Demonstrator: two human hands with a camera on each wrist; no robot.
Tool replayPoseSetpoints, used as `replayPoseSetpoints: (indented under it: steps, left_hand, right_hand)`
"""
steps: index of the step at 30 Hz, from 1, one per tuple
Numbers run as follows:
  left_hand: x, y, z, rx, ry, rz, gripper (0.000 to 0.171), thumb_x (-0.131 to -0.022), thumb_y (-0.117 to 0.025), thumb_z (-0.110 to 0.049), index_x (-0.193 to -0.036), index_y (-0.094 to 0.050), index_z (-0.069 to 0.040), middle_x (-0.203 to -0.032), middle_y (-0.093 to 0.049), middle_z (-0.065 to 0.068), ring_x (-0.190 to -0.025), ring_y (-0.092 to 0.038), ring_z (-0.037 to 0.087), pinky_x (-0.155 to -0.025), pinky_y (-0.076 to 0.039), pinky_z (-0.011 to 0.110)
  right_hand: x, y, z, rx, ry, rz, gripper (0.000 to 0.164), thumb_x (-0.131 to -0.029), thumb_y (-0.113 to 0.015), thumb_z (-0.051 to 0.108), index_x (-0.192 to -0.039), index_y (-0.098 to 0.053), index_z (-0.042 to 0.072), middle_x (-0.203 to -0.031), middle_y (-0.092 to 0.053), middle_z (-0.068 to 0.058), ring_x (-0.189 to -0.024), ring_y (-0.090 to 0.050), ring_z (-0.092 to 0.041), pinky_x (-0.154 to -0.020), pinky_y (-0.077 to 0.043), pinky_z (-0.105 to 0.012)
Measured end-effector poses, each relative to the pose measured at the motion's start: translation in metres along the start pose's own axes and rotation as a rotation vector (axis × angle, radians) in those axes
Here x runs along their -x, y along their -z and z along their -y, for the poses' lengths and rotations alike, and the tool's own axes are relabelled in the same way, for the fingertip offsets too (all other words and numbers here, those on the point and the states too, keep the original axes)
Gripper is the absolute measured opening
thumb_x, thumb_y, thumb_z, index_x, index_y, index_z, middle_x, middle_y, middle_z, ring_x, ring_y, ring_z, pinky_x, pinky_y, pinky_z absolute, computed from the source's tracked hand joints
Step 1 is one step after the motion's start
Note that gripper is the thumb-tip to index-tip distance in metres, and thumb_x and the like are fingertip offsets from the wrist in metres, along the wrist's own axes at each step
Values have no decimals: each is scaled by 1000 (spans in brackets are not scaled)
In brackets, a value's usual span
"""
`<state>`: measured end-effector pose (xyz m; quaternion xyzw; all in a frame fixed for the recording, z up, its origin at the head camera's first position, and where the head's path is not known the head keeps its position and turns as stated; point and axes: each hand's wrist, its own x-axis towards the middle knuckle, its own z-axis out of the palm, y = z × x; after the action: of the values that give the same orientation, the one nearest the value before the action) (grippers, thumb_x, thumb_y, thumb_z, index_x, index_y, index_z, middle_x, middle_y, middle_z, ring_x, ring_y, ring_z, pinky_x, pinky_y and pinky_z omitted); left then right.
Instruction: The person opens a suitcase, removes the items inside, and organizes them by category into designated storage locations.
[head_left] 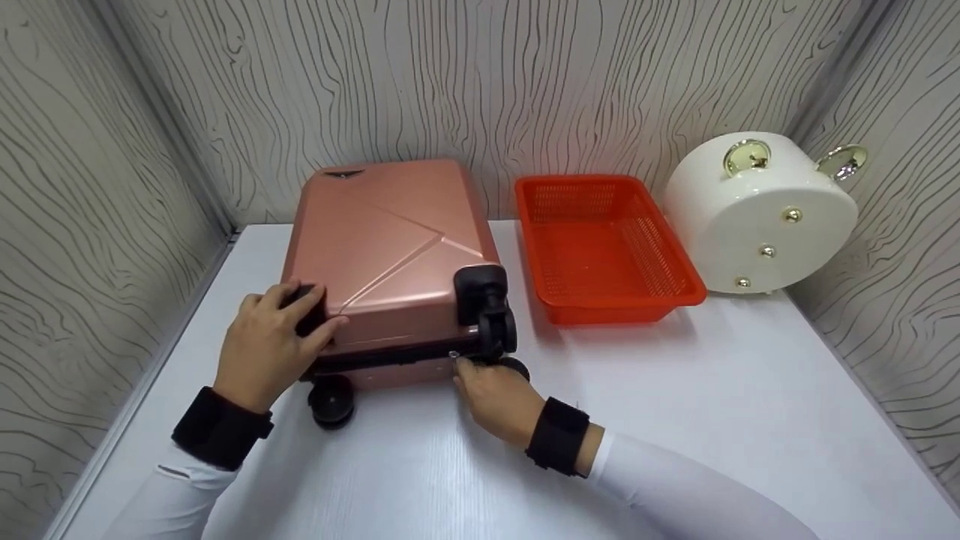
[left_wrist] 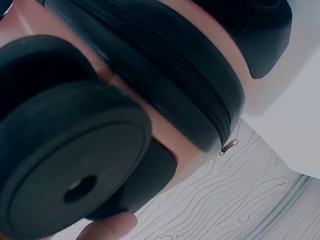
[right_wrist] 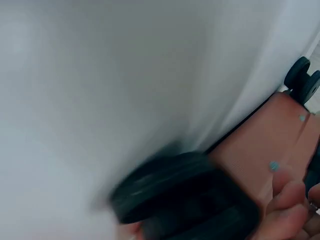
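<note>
A rose-pink hard-shell suitcase [head_left: 390, 232] lies flat on the white table, its wheeled end toward me. Its black zipper [left_wrist: 175, 70] runs along the side and looks closed on the stretch visible in the left wrist view. My left hand [head_left: 264, 341] grips the near left corner, fingers and thumb around the black wheel mount. A large black wheel [left_wrist: 75, 155] fills much of the left wrist view. At the near right, my right hand [head_left: 496, 394] pinches a small metal zipper pull [head_left: 454, 354] beside the right wheels [head_left: 495, 330]. Fingers partly hide the pull.
Right of the suitcase stands a red plastic basket [head_left: 544, 289] with perforated sides. Beyond it, a round white case [head_left: 757, 225] with gold rings and knobs leans in the corner. Wood-patterned panels [head_left: 480, 82] enclose the table [head_left: 675, 390] at the back and sides.
</note>
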<state>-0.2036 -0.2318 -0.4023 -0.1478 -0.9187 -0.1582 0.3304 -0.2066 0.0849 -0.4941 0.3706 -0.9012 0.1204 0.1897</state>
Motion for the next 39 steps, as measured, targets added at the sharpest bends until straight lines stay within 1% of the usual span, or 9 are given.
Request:
replayPoseSetpoints:
  steps: [5,15,21,23,27,29,31,35,39]
  left_hand:
    - [0,0,0,2,-3,-15,54,-87,-92,-36,-128,-79,-2,-128,-73,33,-91,-66,59,-79,-60,67]
    - [3,-2,2,-15,-9,-35,55,-86,-93,-37,-126,-80,-2,-128,-73,34,-89,-66,60,-75,-60,68]
    - [5,-5,2,-28,-5,-49,56,-87,-93,-39,-127,-80,-3,-129,-72,32,-89,-66,59,-71,-61,68]
    - [5,-5,2,-32,0,-49,56,-87,-92,-39,-128,-79,-3,-129,-72,32,-90,-66,58,-70,-61,68]
    - [4,-5,0,-32,15,-45,56,-87,-92,-39,-129,-79,-4,-130,-72,31,-90,-66,58,-69,-61,69]
    - [4,-6,-2,-31,20,-48,56,-87,-92,-40,-129,-79,-5,-130,-72,31,-90,-66,57,-69,-60,70]
    - [5,-8,-5,-34,19,-58,56,-88,-91,-40,-129,-79,-5,-129,-72,31,-90,-66,57,-69,-60,70]
    - [6,-12,-12,-44,26,-79,56,-89,-90,-42,-128,-79,-4,-126,-73,31,-91,-66,57,-68,-61,69]
    - [7,-17,-23,-56,63,-78,56,-90,-89,-42,-130,-78,-4,-130,-70,31,-101,-66,59,-74,-61,71]
  right_hand:
    - [-17,-6,17,27,50,37,12,-110,-61,13,-103,-56,4,-62,-62,-3,-55,-68,-21,-49,-53,-34]
    - [-42,-15,49,137,105,76,11,-109,-61,17,-112,-63,6,-63,-64,2,-53,-65,-14,-49,-53,-29]
    - [-44,-2,50,35,71,98,23,-111,-61,31,-105,-65,9,-68,-67,0,-62,-72,-19,-56,-57,-35]
    - [-44,12,48,5,93,34,24,-110,-63,33,-100,-66,11,-69,-67,1,-64,-71,-18,-58,-56,-35]
    - [-48,42,40,27,128,-260,17,-101,-76,26,-93,-73,11,-77,-69,1,-68,-66,-16,-62,-55,-30]
    - [-51,56,32,59,89,-371,15,-96,-81,24,-97,-75,10,-87,-72,-2,-77,-65,-20,-67,-55,-31]
    - [-54,67,23,86,15,-398,22,-92,-84,23,-106,-77,8,-104,-73,-9,-91,-65,-27,-78,-58,-37]
    - [-58,78,1,96,-134,-273,45,-93,-82,23,-133,-70,6,-138,-66,-23,-123,-62,-43,-101,-58,-55]
    - [-58,80,-20,35,-228,-131,54,-98,-76,16,-149,-62,6,-157,-55,-28,-136,-59,-52,-111,-54,-62]
